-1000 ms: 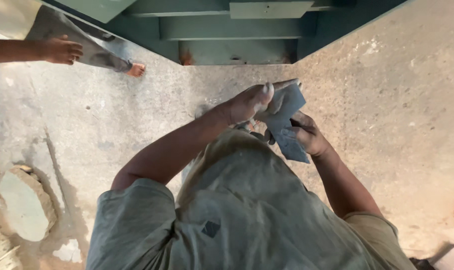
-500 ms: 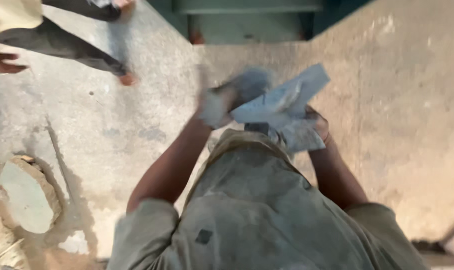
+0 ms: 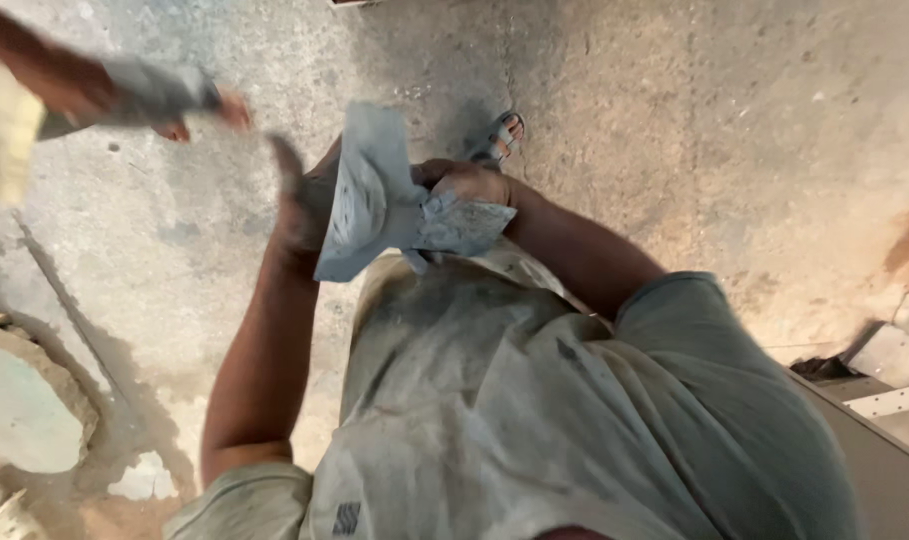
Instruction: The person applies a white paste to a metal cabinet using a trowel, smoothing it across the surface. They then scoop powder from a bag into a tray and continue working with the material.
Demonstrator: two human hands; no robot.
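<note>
— What have you got in your hands?

— A grey, dusty sheet (image 3: pixel 375 200), folded and crumpled like an emptied sack or stiff paper. I hold it up in front of my chest, above the concrete floor (image 3: pixel 725 130). My right hand (image 3: pixel 467 190) has its fingers (image 3: pixel 445 172) closed over the lower, bunched end, so that hand grips it firmly. My left hand (image 3: pixel 305 205) lies against the sheet's outer face, palm to it. It is blurred, so I cannot tell whether those fingers are curled round the edge or only pressed flat against it.

— Is anything inside it?

— I cannot tell. The sheet is folded on itself and coated in pale powder, and no opening shows from above. The same dust covers both my hands and the front of my shirt (image 3: pixel 495 400).

— Any other containers about?

— At the lower left there is a round, shallow basin shape (image 3: pixel 20 405) in the floor, with a rough earthen rim and a smooth pale grey fill inside. It lies well apart from the sheet.

— Who else is there?

— Another person's arm (image 3: pixel 65 85) reaches in at the upper left, blurred, holding something grey. My sandalled foot (image 3: pixel 500 138) shows just beyond my right hand.
</note>
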